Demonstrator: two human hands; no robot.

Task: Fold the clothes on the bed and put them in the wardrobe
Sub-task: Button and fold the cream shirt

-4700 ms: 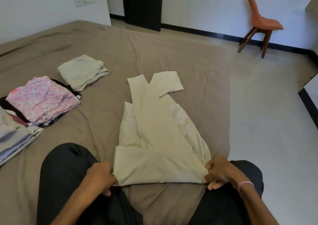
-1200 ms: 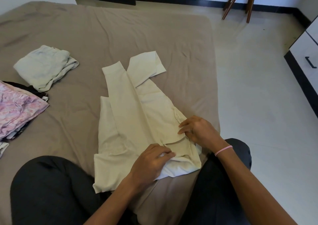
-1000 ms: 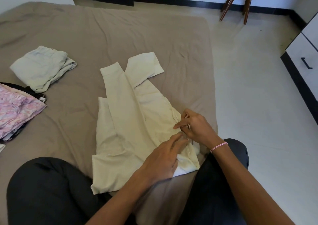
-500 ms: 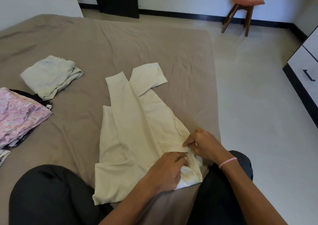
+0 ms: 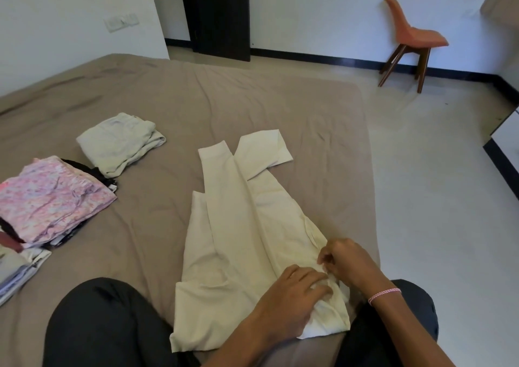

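The left hand lies flat, fingers straight and a little spread, pressing the cream garment. Just beyond its fingertips the right hand curls its fingers and pinches a fold of the same smooth, soft cloth. From the grip the long garment stretches away across the wrinkled brown bed. Well left of the grip lie a folded pale garment and a pink floral stack.

Left grip presses flat; right grip curled, apparently pinching cloth.
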